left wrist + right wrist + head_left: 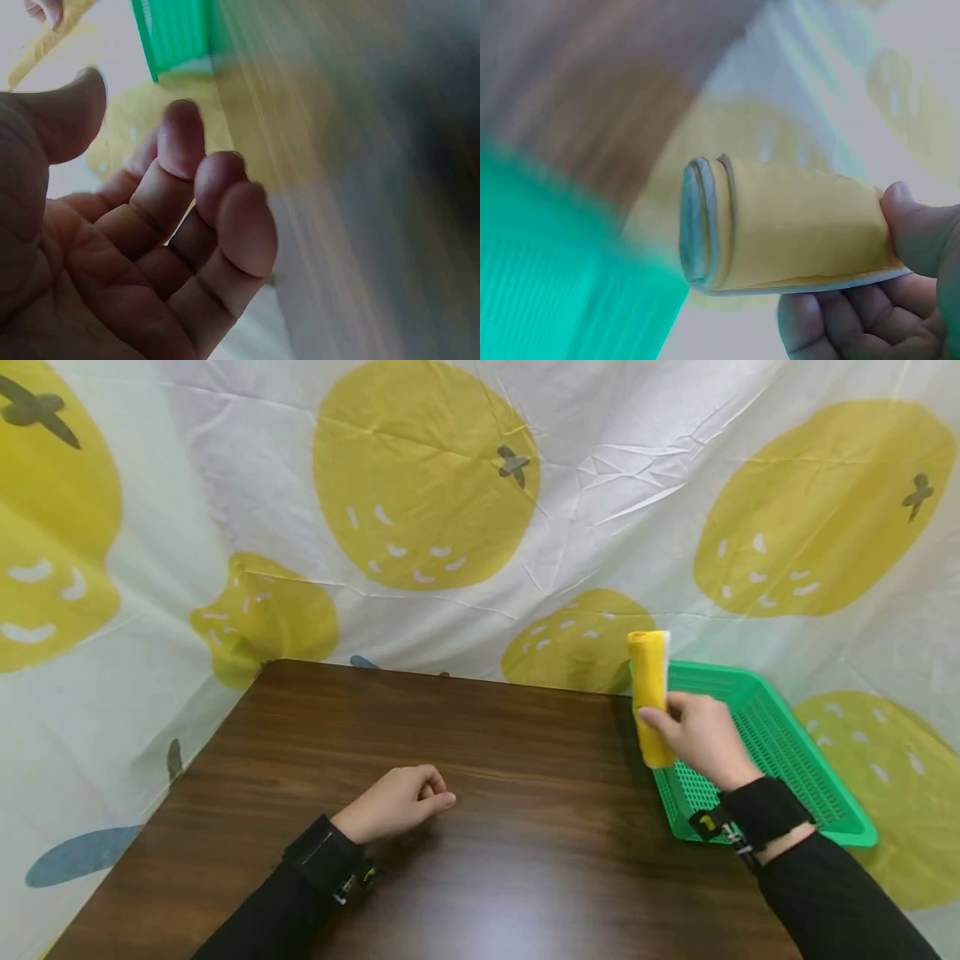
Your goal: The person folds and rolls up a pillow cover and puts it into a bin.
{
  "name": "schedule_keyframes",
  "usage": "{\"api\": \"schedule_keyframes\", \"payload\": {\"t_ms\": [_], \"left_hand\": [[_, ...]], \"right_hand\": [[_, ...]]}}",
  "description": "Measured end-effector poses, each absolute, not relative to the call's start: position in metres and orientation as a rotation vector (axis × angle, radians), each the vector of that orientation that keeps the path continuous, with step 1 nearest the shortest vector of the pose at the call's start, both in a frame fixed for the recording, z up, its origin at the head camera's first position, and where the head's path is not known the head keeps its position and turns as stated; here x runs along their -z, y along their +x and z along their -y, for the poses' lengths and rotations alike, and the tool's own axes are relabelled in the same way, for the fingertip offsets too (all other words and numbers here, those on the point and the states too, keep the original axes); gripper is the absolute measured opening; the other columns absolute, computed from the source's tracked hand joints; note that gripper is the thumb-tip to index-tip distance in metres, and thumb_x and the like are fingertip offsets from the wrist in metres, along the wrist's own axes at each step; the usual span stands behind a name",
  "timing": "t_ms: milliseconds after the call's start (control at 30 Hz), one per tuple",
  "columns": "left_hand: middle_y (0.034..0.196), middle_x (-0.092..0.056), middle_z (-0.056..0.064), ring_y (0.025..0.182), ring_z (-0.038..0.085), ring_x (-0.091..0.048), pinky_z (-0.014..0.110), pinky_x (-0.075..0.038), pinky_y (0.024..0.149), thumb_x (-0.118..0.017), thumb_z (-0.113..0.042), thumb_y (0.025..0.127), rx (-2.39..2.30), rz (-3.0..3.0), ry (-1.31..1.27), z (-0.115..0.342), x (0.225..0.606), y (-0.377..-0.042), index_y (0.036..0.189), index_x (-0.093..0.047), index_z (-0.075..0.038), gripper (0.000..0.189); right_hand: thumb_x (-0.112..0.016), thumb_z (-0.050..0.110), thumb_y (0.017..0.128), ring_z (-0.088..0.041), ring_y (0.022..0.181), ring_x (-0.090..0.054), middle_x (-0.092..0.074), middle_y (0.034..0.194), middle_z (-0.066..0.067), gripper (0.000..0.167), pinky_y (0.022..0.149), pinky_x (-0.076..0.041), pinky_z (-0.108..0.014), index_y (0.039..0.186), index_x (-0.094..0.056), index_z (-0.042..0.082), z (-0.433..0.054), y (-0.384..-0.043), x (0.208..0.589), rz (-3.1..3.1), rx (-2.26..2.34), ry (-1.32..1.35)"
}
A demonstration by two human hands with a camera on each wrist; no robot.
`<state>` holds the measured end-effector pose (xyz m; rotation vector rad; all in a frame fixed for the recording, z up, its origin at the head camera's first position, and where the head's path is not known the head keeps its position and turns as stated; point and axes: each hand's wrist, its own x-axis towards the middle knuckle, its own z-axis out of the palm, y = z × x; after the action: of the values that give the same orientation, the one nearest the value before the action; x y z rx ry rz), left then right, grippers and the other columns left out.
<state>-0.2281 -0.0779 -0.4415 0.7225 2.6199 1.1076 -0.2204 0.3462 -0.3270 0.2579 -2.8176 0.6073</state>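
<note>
A yellow cloth (pixel 648 697), rolled up with a pale inner side, stands nearly upright in my right hand (pixel 705 735) in the head view. The thumb and fingers pinch it at one side, above the left edge of a green plastic basket (pixel 817 760). Up close in the right wrist view, the yellow cloth (pixel 802 225) shows several layers at its end. My left hand (pixel 401 802) is over the middle of the table, its fingers loosely curled with nothing between them. Its palm and bent fingers (pixel 247 229) show in the left wrist view.
The dark wooden table (pixel 480 727) runs back to a white curtain (pixel 600 527) printed with yellow fruit. The basket sits at the table's right side, near the curtain, and has slotted walls. Black bands circle both wrists.
</note>
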Motion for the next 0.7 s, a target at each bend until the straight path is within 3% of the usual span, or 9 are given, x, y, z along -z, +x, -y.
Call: {"api": "schedule_keyframes", "payload": {"t_ms": [133,300,500,700], "left_hand": [[0.083,-0.07,-0.003,0.066,0.008,-0.059,0.027,-0.049,0.063,-0.072,-0.028,0.102,-0.968,-2.783,0.713,0.083,0.443,-0.225,0.105,-0.069,-0.009,0.02],[0.082,-0.071,-0.004,0.066,0.006,-0.059,0.026,-0.05,0.064,-0.074,-0.027,0.102,-0.929,-2.83,0.72,0.085,0.449,-0.223,0.104,-0.069,-0.009,0.019],[0.08,-0.069,-0.004,0.066,0.006,-0.058,0.027,-0.05,0.064,-0.075,-0.028,0.101,-0.925,-2.809,0.757,0.087,0.452,-0.222,0.103,-0.07,-0.008,0.021],[0.08,-0.067,-0.004,0.067,0.009,-0.057,0.028,-0.048,0.063,-0.075,-0.03,0.1,-0.914,-2.773,0.73,0.088,0.457,-0.222,0.101,-0.068,-0.01,0.021]], "right_hand": [[-0.058,0.039,0.11,-0.029,0.083,-0.071,-0.075,0.106,-0.029,0.053,0.067,-0.049,-0.035,0.121,-0.068,-0.012,-0.405,-0.245,0.307,3.01,-0.691,0.053],[-0.06,0.042,0.108,-0.031,0.089,-0.074,-0.074,0.107,-0.028,0.059,0.075,-0.058,-0.039,0.12,-0.065,-0.016,-0.45,-0.27,0.309,3.27,-0.767,-0.12],[-0.056,0.035,0.111,-0.028,0.091,-0.075,-0.075,0.104,-0.025,0.054,0.082,-0.06,-0.042,0.119,-0.064,-0.017,-0.461,-0.287,0.338,3.508,-0.791,-0.145],[-0.056,0.036,0.111,-0.028,0.089,-0.074,-0.078,0.098,-0.019,0.048,0.085,-0.058,-0.043,0.106,-0.072,-0.009,-0.454,-0.295,0.369,3.642,-0.556,-0.06]]}}
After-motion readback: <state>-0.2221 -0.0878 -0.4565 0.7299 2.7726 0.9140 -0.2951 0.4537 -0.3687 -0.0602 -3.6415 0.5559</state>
